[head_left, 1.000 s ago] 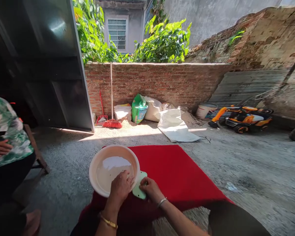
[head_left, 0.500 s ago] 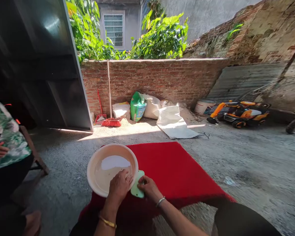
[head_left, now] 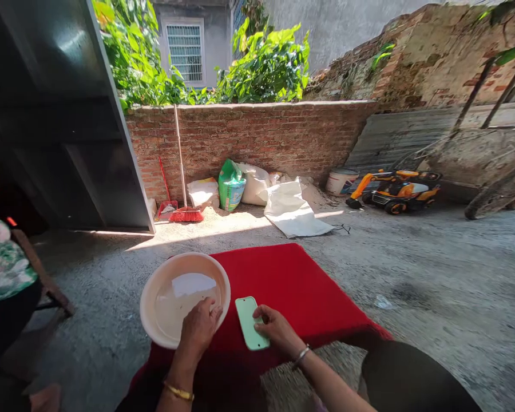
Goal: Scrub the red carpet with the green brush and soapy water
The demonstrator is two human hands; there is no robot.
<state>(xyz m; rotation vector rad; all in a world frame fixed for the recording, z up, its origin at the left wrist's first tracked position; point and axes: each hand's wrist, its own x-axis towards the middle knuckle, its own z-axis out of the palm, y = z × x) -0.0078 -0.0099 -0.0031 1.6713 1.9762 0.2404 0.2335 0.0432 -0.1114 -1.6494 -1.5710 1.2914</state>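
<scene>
A wide pale basin (head_left: 149, 312) with shallow clear water stands on the left part of a red cloth-covered surface (head_left: 283, 274). Over the basin's near right side is my left hand (head_left: 198, 327), its fingers curled inward; what they hold, if anything, is hidden. To the right of the basin, a light green flat plate (head_left: 248, 320) with rounded corners and small holes near its ends shows against the red cloth. My right hand (head_left: 277, 329) pinches the plate's right edge between thumb and fingers.
A seated person in a patterned top (head_left: 6, 257) is at the far left, by a wooden chair (head_left: 43, 272). Beyond the red cloth are a red broom (head_left: 186, 214), a green sack (head_left: 230, 189), a white sack (head_left: 296, 209), a bucket (head_left: 341, 182) and a toy excavator (head_left: 401, 191).
The green plate has moved right with my right hand, out from beside the basin's rim, so more of it shows. My left hand stays at the basin. The view has turned slightly right.
</scene>
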